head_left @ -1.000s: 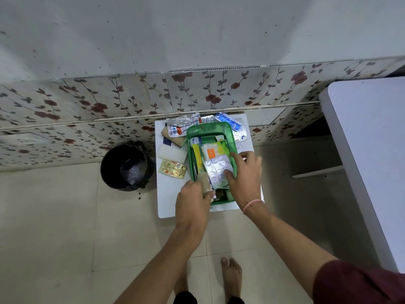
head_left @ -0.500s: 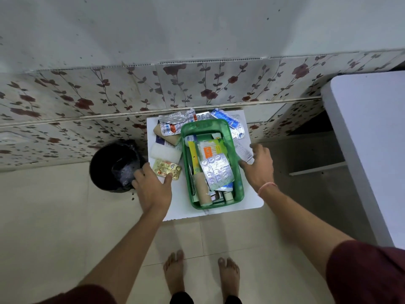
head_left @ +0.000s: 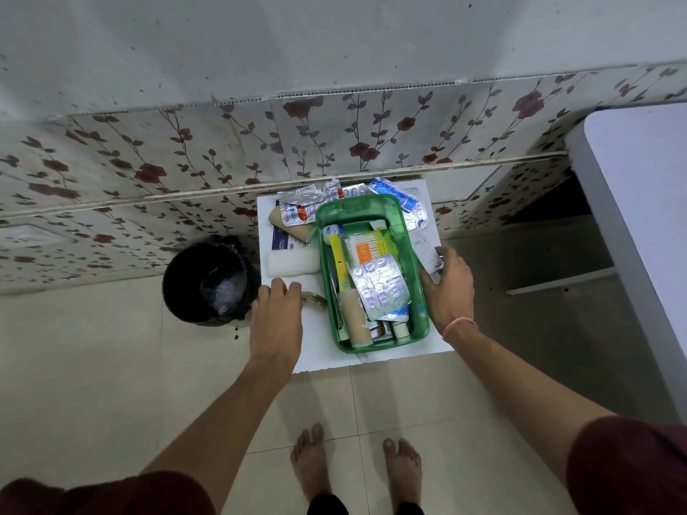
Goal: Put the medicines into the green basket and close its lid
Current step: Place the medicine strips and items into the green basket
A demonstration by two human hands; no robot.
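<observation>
The green basket stands open on a small white table, holding silver blister strips, a yellow tube, an orange-and-green box and a beige bandage roll. My left hand lies palm down left of the basket over a gold blister pack; only the pack's right end shows. My right hand is at the basket's right side, fingers and thumb closed on the lower end of a white medicine strip. No lid is in sight.
Loose medicines lie behind and left of the basket: silver strips, a blue packet, a white gauze roll and a beige bandage. A black bin stands left. A large white table is at right.
Both hands left the basket and spread apart. The left went to the gold pack and now covers it; the right went to the white strip and closed on its end.
</observation>
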